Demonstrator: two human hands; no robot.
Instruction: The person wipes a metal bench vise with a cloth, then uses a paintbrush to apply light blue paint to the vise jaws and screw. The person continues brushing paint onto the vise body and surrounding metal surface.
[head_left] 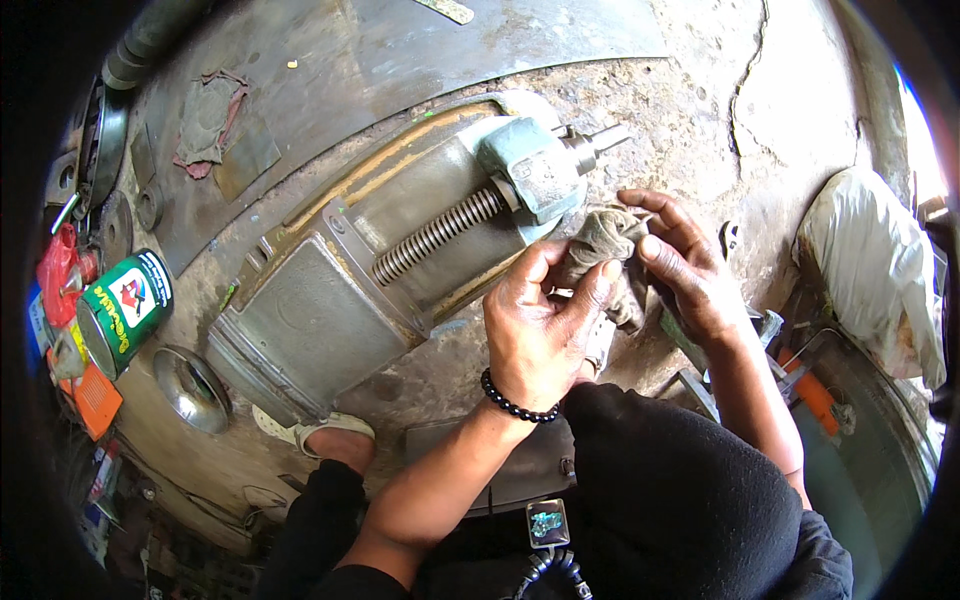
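Grey rag (603, 243) bunched between both hands, left hand (540, 325) pinching its lower edge, right hand (690, 270) gripping its top, just beside a large metal vise (400, 250)

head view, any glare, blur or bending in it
Head view: fisheye bends the vise and floor edges toward a dark rim; daylight blows out the far right edge by the white bag; both hands and the rag look sharp.

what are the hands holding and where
Both hands hold a crumpled grey-brown cloth rag: left hand pinches its lower left, right hand its right side.
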